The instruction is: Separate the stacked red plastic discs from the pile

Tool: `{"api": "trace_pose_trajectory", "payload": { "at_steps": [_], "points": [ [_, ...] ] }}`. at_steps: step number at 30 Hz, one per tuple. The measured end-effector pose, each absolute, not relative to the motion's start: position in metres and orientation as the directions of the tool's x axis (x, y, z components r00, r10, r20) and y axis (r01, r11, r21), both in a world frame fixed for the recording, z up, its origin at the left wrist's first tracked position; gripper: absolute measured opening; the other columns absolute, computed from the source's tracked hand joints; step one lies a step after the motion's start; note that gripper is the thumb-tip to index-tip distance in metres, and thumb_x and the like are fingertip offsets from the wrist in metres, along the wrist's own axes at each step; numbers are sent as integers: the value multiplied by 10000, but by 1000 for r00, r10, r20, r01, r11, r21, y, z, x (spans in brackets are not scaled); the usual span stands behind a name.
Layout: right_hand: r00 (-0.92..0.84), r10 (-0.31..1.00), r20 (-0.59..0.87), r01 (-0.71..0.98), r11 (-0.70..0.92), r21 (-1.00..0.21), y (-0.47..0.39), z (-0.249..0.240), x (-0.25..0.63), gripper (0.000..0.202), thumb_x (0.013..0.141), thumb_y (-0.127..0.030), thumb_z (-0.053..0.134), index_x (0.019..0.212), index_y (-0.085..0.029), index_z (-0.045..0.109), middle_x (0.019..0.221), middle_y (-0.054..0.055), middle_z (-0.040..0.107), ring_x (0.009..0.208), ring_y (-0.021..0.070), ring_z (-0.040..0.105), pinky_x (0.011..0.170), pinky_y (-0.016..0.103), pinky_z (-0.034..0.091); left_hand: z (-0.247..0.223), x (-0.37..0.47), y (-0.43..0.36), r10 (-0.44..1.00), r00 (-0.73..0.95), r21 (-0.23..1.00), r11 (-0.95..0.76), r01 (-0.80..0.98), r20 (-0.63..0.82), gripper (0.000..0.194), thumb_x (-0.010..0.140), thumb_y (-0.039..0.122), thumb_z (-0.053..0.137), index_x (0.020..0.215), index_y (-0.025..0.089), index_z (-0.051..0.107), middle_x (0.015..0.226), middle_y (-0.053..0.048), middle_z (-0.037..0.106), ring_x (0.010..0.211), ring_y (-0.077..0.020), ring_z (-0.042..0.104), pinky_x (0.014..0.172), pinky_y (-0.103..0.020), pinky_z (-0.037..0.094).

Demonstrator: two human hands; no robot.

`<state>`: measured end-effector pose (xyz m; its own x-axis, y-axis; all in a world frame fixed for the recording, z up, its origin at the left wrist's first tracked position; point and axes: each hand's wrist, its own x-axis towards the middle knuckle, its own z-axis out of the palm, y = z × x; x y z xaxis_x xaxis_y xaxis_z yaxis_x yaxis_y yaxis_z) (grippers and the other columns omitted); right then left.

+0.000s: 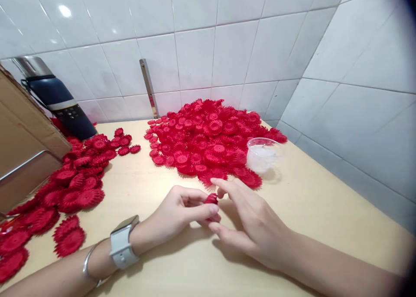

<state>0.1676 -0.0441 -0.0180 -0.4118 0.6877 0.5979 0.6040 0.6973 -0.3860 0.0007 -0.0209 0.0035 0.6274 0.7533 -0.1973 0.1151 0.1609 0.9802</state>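
Note:
Between the thumb and fingers of my left hand is a small red fringed felt piece, seemingly rolled; the fingers cover much of it. My right hand is close beside it on the right, its index finger stretched out and its thumb apart below. A fingertip of that hand is at the piece's right edge; whether it touches I cannot tell. Just beyond both hands rises a large heap of red fringed felt flowers. A clear plastic cup with whitish contents stands at the heap's right side.
More red felt flowers spread along the table's left side. Behind them a dark blue flask leans by a cardboard box. A narrow metal strip rests against the tiled wall. The pale tabletop meets walls at back and right.

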Motion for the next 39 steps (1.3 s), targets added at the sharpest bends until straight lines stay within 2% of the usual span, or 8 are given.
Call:
{"api": "trace_pose_trajectory", "payload": {
  "at_steps": [5,10,14,16,24,32,35,39],
  "points": [
    [-451,649,613,604,727,-327,-44,-17,164,244,668,-245,562,861,-105,511,663,63,509,598,182,418,536,317,358,2,1,-20,756,633,983,82,163,-167,200,764,244,547,699,78,638,673,-52,604,641,-126,525,623,-231,408],
    [-445,657,609,685,688,-242,-44,-16,162,70,622,-207,493,612,-138,500,566,43,450,543,161,364,488,281,285,4,4,-22,683,708,983,146,113,-182,109,735,200,580,763,106,628,704,-10,588,663,-103,512,639,-201,399],
    [-504,560,658,698,713,-72,-43,-17,166,192,700,-159,423,512,-167,461,493,21,419,492,141,315,465,270,221,5,6,-23,664,724,982,157,108,-186,80,718,185,599,730,112,629,658,19,573,631,-82,496,621,-177,389],
    [-525,506,685,675,737,-28,-42,-18,168,246,742,-157,426,499,-167,461,471,14,414,480,135,302,458,271,198,5,6,-23,663,723,980,162,116,-195,91,719,192,599,735,112,640,656,17,586,624,-82,501,619,-176,393],
    [-608,420,674,467,875,-124,-42,-16,170,347,818,-224,441,478,-159,468,433,-4,418,452,114,284,442,255,203,7,2,-22,563,775,954,247,171,-285,159,643,146,671,796,106,679,658,15,616,585,-61,512,593,-150,412],
    [-678,323,660,360,929,-86,-50,-16,170,397,826,-170,416,430,-158,438,431,-2,397,442,113,254,444,263,184,6,-2,-26,442,841,928,330,171,-312,296,551,113,729,842,103,673,723,9,644,631,-83,555,645,-169,438],
    [-648,325,689,403,914,-52,-49,-18,170,352,794,-164,439,443,-162,444,430,-3,393,444,116,265,447,269,184,8,-1,-24,466,818,921,343,183,-336,242,592,127,705,831,108,673,701,11,632,604,-70,536,609,-159,423],
    [-531,383,756,559,829,-27,-46,-19,168,283,710,-257,528,456,-182,428,406,-16,373,430,117,266,432,270,179,9,1,-20,548,754,922,330,204,-363,160,624,155,680,775,103,671,615,22,588,548,-60,486,549,-160,394]
  ]
}}
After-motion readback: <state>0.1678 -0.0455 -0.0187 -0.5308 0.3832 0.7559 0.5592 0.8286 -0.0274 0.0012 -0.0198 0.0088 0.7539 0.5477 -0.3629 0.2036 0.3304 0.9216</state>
